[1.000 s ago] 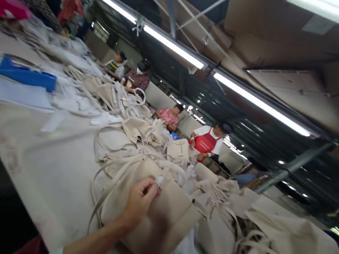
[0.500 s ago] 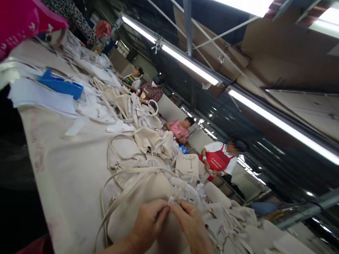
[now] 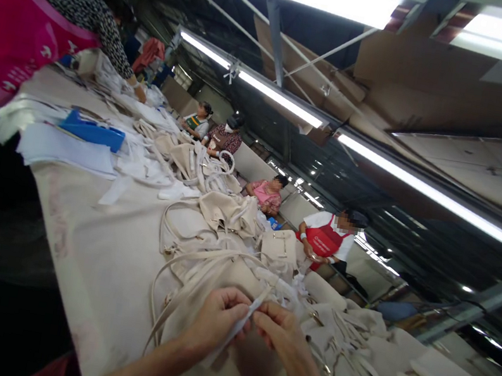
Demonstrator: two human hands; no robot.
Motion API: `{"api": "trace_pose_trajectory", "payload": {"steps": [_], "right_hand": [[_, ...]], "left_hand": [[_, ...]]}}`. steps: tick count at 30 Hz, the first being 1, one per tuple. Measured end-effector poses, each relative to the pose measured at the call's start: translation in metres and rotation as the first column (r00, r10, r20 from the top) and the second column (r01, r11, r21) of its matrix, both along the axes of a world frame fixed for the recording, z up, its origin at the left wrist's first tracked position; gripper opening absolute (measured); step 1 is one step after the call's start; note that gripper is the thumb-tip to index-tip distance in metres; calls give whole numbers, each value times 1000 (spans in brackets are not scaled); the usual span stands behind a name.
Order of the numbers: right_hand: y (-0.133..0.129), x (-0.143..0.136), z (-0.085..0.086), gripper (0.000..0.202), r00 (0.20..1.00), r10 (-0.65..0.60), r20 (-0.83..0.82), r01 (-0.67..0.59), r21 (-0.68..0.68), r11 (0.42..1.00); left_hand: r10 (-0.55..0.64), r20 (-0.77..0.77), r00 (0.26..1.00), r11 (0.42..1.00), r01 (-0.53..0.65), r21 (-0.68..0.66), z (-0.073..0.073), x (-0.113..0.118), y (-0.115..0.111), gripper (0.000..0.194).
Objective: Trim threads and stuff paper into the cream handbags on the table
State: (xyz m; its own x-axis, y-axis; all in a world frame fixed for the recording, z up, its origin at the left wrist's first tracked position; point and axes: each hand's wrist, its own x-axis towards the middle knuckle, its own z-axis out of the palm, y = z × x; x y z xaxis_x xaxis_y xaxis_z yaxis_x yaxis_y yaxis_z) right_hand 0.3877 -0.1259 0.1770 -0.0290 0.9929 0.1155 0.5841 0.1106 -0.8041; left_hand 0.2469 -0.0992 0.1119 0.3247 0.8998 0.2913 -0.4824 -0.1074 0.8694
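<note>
Both hands meet over a beige handbag that lies at the near side of the table. Between my left hand and my right hand a thin white strip runs at a slant; whether it is paper or foam I cannot tell. My left hand pinches it between thumb and fingers. Fingertips of my right hand are closed at the strip's other side, close to the left thumb. A beige strap loops out to the left of the bag.
More beige bags and straps pile along the table. White sheets and a blue holder lie at the left. A co-worker in a pink apron stands there; several people sit beyond, one in a red apron.
The white strip now shows as a longer slanted piece between my hands. My left hand has turned and opened slightly around it. The co-worker at the left now reaches over the table.
</note>
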Motion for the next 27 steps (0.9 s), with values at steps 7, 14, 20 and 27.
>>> {"api": "trace_pose_trajectory", "payload": {"steps": [7, 14, 20, 27], "right_hand": [[7, -10, -16, 32, 975, -136, -178, 173, 213, 962], [3, -20, -11, 52, 848, -58, -526, 102, 54, 993], [4, -18, -11, 59, 846, 26, -533, -21, 16, 1000], [23, -6, -28, 45, 907, 120, -404, -82, 110, 991]], "left_hand": [[12, 132, 991, 985, 11, -170, 1, 5, 0, 32], [14, 201, 980, 993, 9, -117, -6, 12, 6, 37], [-107, 232, 967, 987, 131, -91, -4, 7, 1, 39], [-237, 285, 929, 926, 305, -224, -6, -3, 3, 46]]}}
